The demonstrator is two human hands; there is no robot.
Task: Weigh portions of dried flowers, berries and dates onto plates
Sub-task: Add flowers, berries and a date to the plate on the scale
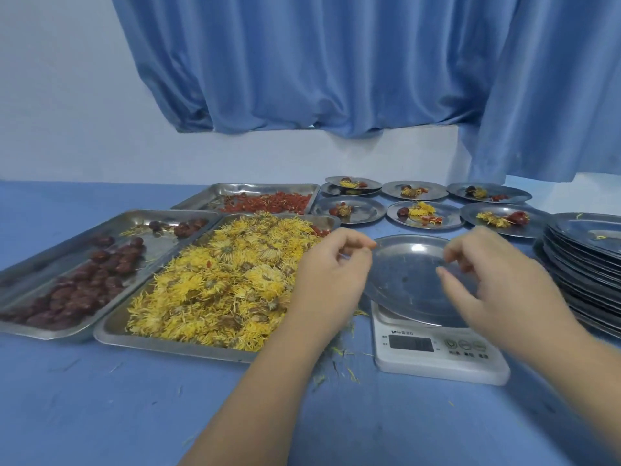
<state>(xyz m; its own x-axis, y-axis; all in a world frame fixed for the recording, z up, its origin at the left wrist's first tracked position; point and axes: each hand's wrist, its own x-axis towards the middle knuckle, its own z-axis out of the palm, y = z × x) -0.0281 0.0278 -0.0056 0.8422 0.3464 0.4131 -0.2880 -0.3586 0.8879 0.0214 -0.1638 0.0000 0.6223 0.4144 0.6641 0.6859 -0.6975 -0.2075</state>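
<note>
- Empty plate [406,277]: steel, resting on a white digital scale [437,358] at the right of the blue tabletop [100,398], and lying between the two hands.
- Left hand [331,277]: fingers curled, fingertips at the plate's left rim. Motion blur hides whether they pinch it.
- Right hand [500,284]: fingers curled over the plate's right half, covering that rim. It cannot be told whether it grasps anything.
- Dried flowers [228,277]: yellow, heaped in a steel tray just beside the left hand.
- Dates [84,287]: dark red, in the tray further left.
- Berries [268,202]: red, in the tray behind the flowers.
- Filled plates [450,216]: seven behind the scale, one resting on another, each carrying a small mixed portion.
- Stacked plates [584,264]: a pile at the right edge, near the right hand.
</note>
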